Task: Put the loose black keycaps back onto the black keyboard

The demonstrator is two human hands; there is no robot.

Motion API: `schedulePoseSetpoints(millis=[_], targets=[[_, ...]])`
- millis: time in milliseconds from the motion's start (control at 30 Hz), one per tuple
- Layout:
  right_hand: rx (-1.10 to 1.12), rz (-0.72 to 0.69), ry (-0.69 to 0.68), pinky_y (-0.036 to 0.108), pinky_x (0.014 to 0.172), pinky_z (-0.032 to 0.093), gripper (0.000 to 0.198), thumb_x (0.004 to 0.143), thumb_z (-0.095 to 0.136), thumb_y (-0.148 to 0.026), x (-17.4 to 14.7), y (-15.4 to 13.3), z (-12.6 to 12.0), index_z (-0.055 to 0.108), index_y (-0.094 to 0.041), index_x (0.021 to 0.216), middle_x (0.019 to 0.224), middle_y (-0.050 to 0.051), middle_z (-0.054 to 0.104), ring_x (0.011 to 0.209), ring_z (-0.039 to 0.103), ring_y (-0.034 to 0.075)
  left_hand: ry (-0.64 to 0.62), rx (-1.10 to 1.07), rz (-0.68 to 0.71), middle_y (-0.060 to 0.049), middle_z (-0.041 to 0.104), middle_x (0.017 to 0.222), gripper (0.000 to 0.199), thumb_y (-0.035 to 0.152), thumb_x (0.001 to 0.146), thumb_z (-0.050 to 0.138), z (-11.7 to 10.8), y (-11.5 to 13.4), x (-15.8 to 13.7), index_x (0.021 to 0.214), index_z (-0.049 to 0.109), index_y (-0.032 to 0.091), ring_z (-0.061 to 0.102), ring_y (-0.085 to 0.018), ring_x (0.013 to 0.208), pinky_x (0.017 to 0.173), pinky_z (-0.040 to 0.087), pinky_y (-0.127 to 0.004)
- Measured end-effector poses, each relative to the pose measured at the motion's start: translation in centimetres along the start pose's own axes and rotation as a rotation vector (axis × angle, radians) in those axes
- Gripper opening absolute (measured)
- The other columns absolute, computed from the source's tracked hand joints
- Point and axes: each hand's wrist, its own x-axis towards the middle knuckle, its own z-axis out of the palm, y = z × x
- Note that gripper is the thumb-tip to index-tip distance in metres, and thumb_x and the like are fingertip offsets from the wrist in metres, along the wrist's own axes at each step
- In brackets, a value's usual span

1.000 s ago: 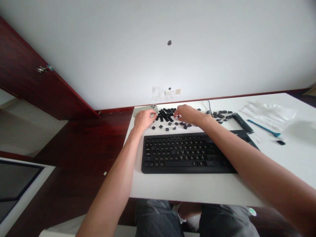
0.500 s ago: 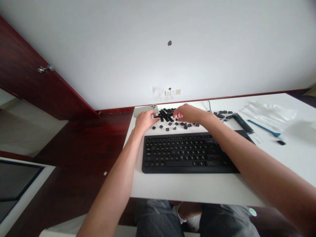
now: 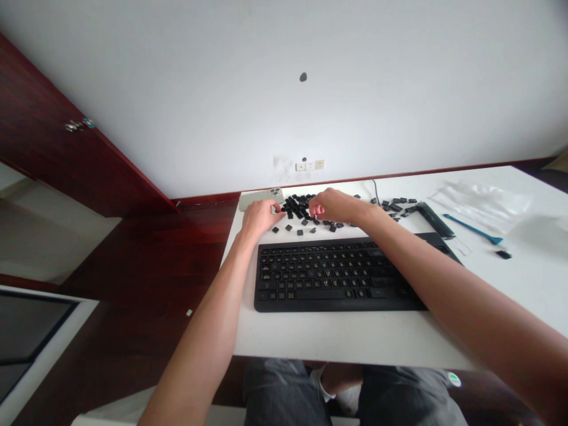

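A pile of loose black keycaps (image 3: 298, 204) lies at the back of the white table, with several more scattered in front of it. My left hand (image 3: 261, 216) rests at the pile's left side, thumb and index finger apart, holding nothing I can see. Over the pile's right side is my right hand (image 3: 331, 206), its fingers curled together; whatever is in them is hidden. Nearer to me lies a black keyboard (image 3: 328, 300), most of its left and middle keys showing pale lettering or marks. My right forearm covers part of its right end.
A phone (image 3: 260, 196) lies behind my left hand. To the right are more keycaps (image 3: 394, 207), a black bar-shaped part (image 3: 435, 220), a blue pry tool (image 3: 474, 229), a small black piece (image 3: 503, 255) and clear plastic bags (image 3: 483, 204). A cable (image 3: 376, 190) runs off the back edge.
Both hands stay at the pile. My right hand has shifted very slightly left with its fingers curled, and the left thumb and index finger still stand apart. The view has moved a little.
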Motion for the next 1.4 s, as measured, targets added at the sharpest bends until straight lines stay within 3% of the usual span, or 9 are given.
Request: schedulePoseSetpoints(millis=[300, 500, 700, 800, 967, 1400], targets=[[-0.097, 0.021, 0.007, 0.034, 0.061, 0.038, 0.025, 0.080, 0.056, -0.008, -0.3, -0.5, -0.5, 0.078, -0.020, 0.084, 0.077, 0.006, 0.075, 0.066, 0.060, 0.017, -0.004, -0.036, 0.000, -0.004, 0.070, 0.075, 0.020, 0.044, 0.082, 0.080, 0.3, -0.2, 0.1, 0.087, 0.080, 0.025, 0.061, -0.021, 0.067, 0.064, 0.038, -0.032], [-0.051, 0.106, -0.035, 0.032, 0.061, 0.043, 0.025, 0.080, 0.059, -0.010, -0.8, -0.5, -1.4, 0.081, -0.020, 0.085, 0.081, 0.008, 0.078, 0.070, 0.066, 0.019, 0.001, -0.067, -0.004, -0.003, 0.070, 0.074, 0.019, 0.043, 0.082, 0.080, 0.4, -0.2, 0.2, 0.085, 0.079, 0.025, 0.060, -0.020, 0.066, 0.061, 0.034, -0.031], [-0.016, 0.155, 0.034, 0.040, 0.075, 0.052, 0.024, 0.090, 0.068, -0.035, -0.3, 0.0, -0.9, 0.084, -0.019, 0.098, 0.090, 0.012, 0.081, 0.081, 0.072, 0.026, -0.006, -0.085, 0.005, -0.003, 0.070, 0.074, 0.020, 0.044, 0.082, 0.080, 0.5, -0.3, 0.3, 0.085, 0.079, 0.025, 0.060, -0.020, 0.066, 0.060, 0.033, -0.031], [0.033, 0.105, 0.000, 0.039, 0.078, 0.052, 0.019, 0.087, 0.068, -0.023, -0.2, 0.2, -0.6, 0.084, -0.022, 0.097, 0.096, 0.009, 0.082, 0.087, 0.073, 0.025, -0.020, -0.072, 0.022, -0.004, 0.071, 0.075, 0.020, 0.044, 0.083, 0.079, 0.3, -0.1, 0.2, 0.088, 0.081, 0.025, 0.062, -0.021, 0.067, 0.060, 0.034, -0.031], [0.060, 0.059, -0.010, 0.036, 0.077, 0.053, 0.026, 0.083, 0.064, -0.009, -0.1, 0.7, -0.5, 0.083, -0.022, 0.096, 0.098, 0.006, 0.082, 0.090, 0.073, 0.023, -0.026, -0.043, 0.043, -0.005, 0.072, 0.076, 0.017, 0.039, 0.084, 0.078, 0.1, 0.2, 0.1, 0.092, 0.083, 0.026, 0.064, -0.022, 0.070, 0.063, 0.036, -0.031], [0.069, 0.056, 0.021, 0.037, 0.080, 0.054, 0.026, 0.083, 0.063, -0.017, 0.0, 1.4, -0.7, 0.083, -0.022, 0.098, 0.097, 0.007, 0.081, 0.088, 0.073, 0.023, -0.013, -0.062, 0.050, -0.004, 0.072, 0.076, 0.016, 0.038, 0.086, 0.077, 0.3, 0.0, 0.2, 0.095, 0.083, 0.026, 0.065, -0.022, 0.073, 0.065, 0.039, -0.031]])
